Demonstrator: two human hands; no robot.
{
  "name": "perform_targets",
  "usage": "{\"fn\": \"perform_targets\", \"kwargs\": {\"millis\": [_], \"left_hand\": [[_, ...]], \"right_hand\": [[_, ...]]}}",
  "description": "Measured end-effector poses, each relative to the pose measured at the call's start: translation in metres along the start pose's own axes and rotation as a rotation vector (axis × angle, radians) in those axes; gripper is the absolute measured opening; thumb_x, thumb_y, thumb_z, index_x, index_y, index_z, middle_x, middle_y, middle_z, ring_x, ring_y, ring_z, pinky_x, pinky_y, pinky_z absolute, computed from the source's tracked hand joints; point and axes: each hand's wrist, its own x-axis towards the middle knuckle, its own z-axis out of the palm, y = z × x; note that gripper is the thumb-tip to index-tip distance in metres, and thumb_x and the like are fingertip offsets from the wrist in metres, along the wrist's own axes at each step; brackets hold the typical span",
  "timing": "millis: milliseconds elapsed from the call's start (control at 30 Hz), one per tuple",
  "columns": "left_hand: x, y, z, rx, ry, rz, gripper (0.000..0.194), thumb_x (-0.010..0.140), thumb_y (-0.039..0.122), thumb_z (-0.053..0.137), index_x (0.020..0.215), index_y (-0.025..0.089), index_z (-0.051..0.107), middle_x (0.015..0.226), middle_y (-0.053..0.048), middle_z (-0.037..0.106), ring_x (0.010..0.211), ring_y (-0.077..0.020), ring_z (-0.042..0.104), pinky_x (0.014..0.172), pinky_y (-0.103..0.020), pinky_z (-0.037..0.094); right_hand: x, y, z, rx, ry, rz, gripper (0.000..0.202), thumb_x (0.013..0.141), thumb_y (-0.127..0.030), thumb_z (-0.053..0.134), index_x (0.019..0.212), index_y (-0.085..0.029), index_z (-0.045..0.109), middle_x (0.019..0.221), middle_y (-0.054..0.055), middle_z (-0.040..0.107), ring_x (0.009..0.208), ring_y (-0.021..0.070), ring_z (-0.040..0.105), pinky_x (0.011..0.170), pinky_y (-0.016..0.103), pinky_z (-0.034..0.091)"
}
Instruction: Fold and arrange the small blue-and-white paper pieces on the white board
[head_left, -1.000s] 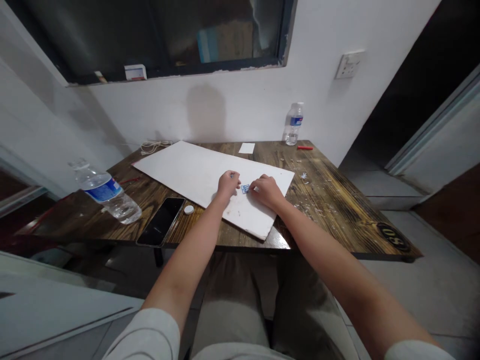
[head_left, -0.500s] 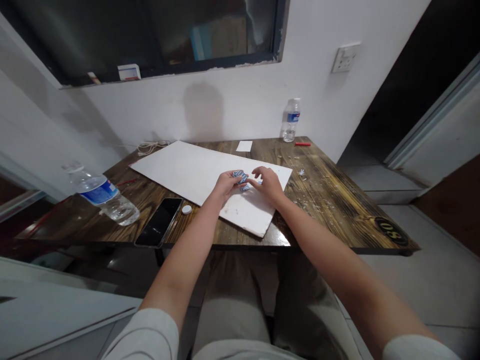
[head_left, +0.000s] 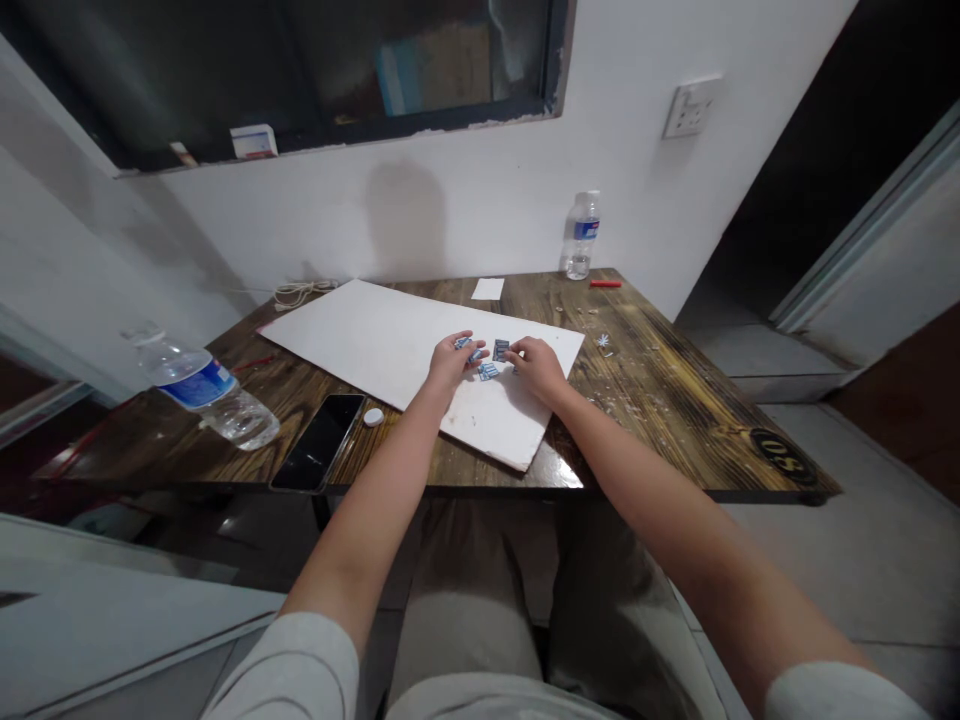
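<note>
My left hand point(head_left: 448, 364) is above the white board point(head_left: 390, 340), its fingers closed around a few small blue-and-white paper-like pieces point(head_left: 463, 343). My right hand point(head_left: 537, 370) pinches another small piece, dark blue with pale stripes point(head_left: 501, 350), upright between thumb and fingers. Between the two hands, a blue-and-white striped piece point(head_left: 488, 371) lies on the board. Something bluish beneath the right fingers is mostly hidden. What is printed on the pieces is too small to read.
On the wooden table point(head_left: 645, 420) are a phone point(head_left: 319, 443), a white cap point(head_left: 373, 417), and a tilted water bottle point(head_left: 214, 390) at left. Another bottle point(head_left: 582, 238), a red stick-like item point(head_left: 606, 284), a white paper square point(head_left: 488, 289) and a white cable point(head_left: 300, 292) sit toward the wall.
My right hand has closed on a striped piece and raised it. My left hand has shifted slightly left with its pieces. The piece between the hands shows more fully now.
</note>
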Motion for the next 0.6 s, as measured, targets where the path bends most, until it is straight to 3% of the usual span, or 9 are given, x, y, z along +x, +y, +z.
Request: {"fn": "perform_targets", "kwargs": {"millis": [267, 467, 600], "left_hand": [[0.0057, -0.0047, -0.0016, 0.055, 0.065, 0.008, 0.02, 0.081, 0.011, 0.064, 0.101, 0.013, 0.061, 0.082, -0.006, 0.071, 0.064, -0.0106, 0.067, 0.053, -0.018, 0.046], [0.0015, -0.0083, -0.0004, 0.197, -0.084, 0.041, 0.019, 0.078, 0.028, 0.073, 0.089, 0.014, 0.067, 0.073, -0.004, 0.068, 0.054, -0.0087, 0.06, 0.048, -0.018, 0.041], [-0.0014, -0.0077, 0.0002, 0.38, -0.078, 0.121, 0.018, 0.073, 0.03, 0.077, 0.078, 0.015, 0.07, 0.059, 0.0, 0.061, 0.047, -0.0081, 0.053, 0.046, -0.019, 0.039]], "right_hand": [[-0.0044, -0.0076, -0.004, -0.204, -0.109, -0.018, 0.023, 0.095, -0.025, 0.048, 0.095, -0.02, 0.07, 0.106, 0.009, 0.069, 0.101, 0.0252, 0.054, 0.076, 0.033, 0.035], [-0.0038, -0.0078, -0.0043, -0.203, -0.1, -0.014, 0.022, 0.096, -0.027, 0.047, 0.095, -0.02, 0.068, 0.107, 0.01, 0.068, 0.101, 0.0258, 0.054, 0.075, 0.034, 0.034], [-0.0045, -0.0071, -0.0032, -0.179, -0.094, -0.032, 0.021, 0.095, -0.025, 0.047, 0.093, -0.02, 0.068, 0.105, 0.01, 0.067, 0.099, 0.0266, 0.054, 0.075, 0.035, 0.035]]}}
